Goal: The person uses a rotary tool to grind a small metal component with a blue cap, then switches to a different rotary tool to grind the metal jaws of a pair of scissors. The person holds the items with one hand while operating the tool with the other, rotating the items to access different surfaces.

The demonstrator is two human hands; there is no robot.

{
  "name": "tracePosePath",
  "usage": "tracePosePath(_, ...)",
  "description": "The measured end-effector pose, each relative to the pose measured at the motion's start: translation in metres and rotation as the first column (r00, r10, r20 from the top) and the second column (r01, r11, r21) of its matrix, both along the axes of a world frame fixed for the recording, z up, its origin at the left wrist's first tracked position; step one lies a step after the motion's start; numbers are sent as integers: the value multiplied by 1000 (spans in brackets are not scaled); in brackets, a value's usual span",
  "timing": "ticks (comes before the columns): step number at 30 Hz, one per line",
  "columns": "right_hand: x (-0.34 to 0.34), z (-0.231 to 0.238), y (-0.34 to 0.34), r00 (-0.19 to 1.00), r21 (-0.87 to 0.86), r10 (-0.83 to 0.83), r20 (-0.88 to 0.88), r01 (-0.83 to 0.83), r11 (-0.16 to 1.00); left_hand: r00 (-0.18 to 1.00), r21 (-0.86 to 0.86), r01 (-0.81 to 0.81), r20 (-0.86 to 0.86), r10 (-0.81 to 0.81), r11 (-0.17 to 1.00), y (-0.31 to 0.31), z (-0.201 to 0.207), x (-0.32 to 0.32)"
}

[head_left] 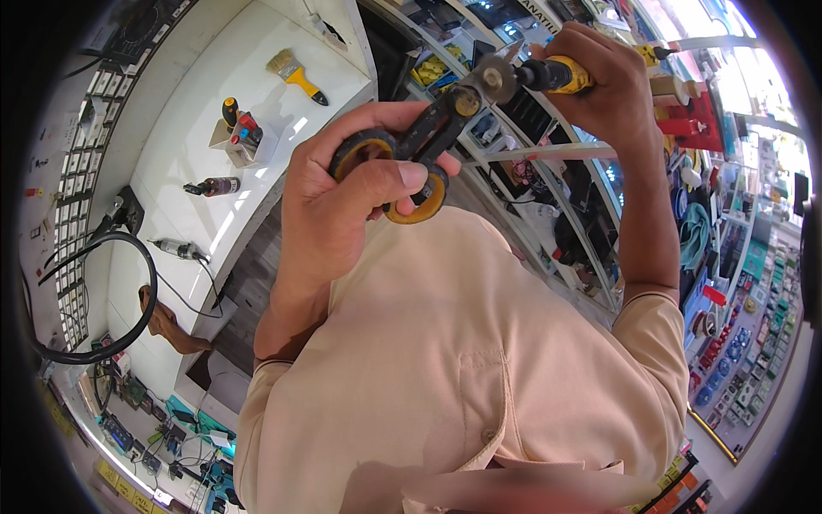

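My left hand [334,184] grips scissors with black arms and yellow-lined ring handles [434,195], with fingers through the rings. The scissors' round pivot [467,102] faces up, and their blades point toward the far right. My right hand [604,77] is closed around a yellow tool with a black neck [568,75], apparently a rotary tool. A round grey disc [495,80] sits at its tip, close against the blade end of the scissors. Whether disc and blade touch I cannot tell. Both hands are raised in front of my chest.
On the white counter [184,128] at left are a yellow-handled brush [297,77], a small holder with tools [248,147], a small dark bottle [214,186] and a corded tool [177,248]. A looped black cable [154,287] hangs nearby. Glass shelving [556,154] stands beyond at right.
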State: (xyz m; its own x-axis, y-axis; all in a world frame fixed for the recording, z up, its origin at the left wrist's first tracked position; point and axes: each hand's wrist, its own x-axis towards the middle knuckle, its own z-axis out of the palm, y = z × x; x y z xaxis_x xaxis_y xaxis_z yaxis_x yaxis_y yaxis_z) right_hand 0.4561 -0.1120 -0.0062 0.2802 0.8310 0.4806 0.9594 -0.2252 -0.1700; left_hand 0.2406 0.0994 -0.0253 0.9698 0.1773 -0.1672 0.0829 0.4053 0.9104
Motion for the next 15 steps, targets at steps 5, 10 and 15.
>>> tracePosePath(5, 1, 3, -1, 1000, -11, 19, 11, -19, 1000, 1000, -8, 5, -8, -5, 1000, 2, -1, 0)
tracePosePath(10, 0, 9, -1, 999, -55, 33, 25, -31, 998, 1000, -12, 7, -15, -7, 1000, 2, -1, -1)
tracePosePath(15, 1, 10, 1, 999, -34, 44, 31, -43, 999, 999, 23, 1, -47, 0, 1000, 1, 2, -2)
